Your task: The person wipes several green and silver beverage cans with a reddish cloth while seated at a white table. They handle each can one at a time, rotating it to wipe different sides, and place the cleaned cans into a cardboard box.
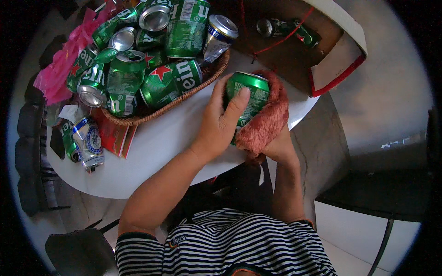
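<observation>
Above the white table's front right part, my left hand (220, 117) is wrapped round a green drink can (251, 99), thumb across its front. The can is held nearly upright, its silver rim at the top. A fluffy reddish-brown cloth (268, 124) curls round the can's right side and lower front. My right hand (280, 146) is closed on this cloth from below and the right, pressing it to the can; most of its fingers are hidden under the cloth.
A wicker basket (171, 102) heaped with green cans stands at the back left of the white table (152, 154). Two cans, one silver and blue (90, 140), lie left of it by a red paper (117, 140). At the back right, an open cardboard box (338, 62) holds a green can (294, 32).
</observation>
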Demonstrator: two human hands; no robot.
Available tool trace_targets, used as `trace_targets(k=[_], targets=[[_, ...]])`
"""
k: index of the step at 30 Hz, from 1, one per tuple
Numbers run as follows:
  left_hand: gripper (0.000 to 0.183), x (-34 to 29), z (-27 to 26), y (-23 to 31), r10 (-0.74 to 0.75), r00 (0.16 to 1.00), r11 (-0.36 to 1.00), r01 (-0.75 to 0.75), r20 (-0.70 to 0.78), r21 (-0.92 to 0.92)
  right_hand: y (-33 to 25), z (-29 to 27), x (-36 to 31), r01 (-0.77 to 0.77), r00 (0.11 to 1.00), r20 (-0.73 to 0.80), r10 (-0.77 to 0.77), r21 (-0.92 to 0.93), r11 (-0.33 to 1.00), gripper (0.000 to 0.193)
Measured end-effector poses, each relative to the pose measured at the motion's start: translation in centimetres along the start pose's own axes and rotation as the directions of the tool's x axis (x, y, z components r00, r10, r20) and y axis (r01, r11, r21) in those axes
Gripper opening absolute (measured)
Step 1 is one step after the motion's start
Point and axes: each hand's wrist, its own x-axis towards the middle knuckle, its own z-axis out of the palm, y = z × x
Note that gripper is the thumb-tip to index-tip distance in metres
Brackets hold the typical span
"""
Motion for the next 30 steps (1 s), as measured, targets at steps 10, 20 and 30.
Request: trace_targets(k=[10, 20, 30], targets=[[0.054, 0.2, -0.4, 0.2, -0.016, 0.987, 0.99, -0.007, 0.162, 0.14, 1.2, 0.5, 0.2, 0.069, 0.95, -0.311, -0.022, 0.143, 0.987, 0.081], [0.055, 0.4, -0.6, -0.3, -0.021, 0.994, 0.993, 0.008, 0.111, 0.114, 0.6, 0.2, -0.2, 0.11, 0.993, -0.036, -0.11, -0.002, 0.994, 0.099], [0.05, 0.6, -0.8, 0.0, -0.037, 0.981, 0.995, 0.018, 0.189, 0.103, 0.1, 0.9, -0.8, -0.027, 0.962, -0.27, 0.046, 0.073, 0.997, 0.066]])
